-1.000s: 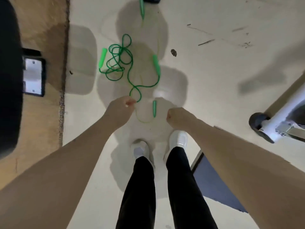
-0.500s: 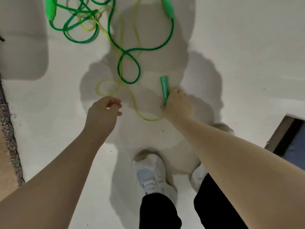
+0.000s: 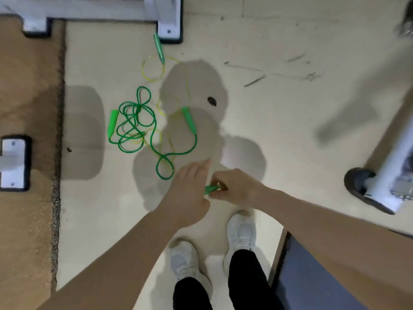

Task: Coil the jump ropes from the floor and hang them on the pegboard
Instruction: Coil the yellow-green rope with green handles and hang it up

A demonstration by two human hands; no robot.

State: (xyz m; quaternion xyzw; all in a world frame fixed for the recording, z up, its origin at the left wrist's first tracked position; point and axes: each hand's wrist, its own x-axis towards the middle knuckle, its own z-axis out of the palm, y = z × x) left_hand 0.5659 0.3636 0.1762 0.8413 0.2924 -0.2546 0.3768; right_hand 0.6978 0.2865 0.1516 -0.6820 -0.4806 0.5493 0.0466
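Down on the pale floor lie two jump ropes. In the head view, the green rope sits in a loose tangle left of centre, with one bright handle at its left edge and another handle to its right; a loop of it reaches down to just beside the left hand. The thin yellow rope trails from a dark green handle near the top, loops once, and runs down through the green tangle toward the hands.

The right hand has its fingers curled round a green handle, pinching it above the floor. The left hand is just beside it, touching or nearly so, with its fingers stretched out and loosely together, pointing away from the person; whether they touch the yellow cord I cannot tell, as the hand is blurred.

Two white shoes and black trouser legs stand below the hands. A brown carpet borders the floor on the left, with white frame feet on it. A white frame with a black castor stands at the right, and a blue mat lies at lower right.
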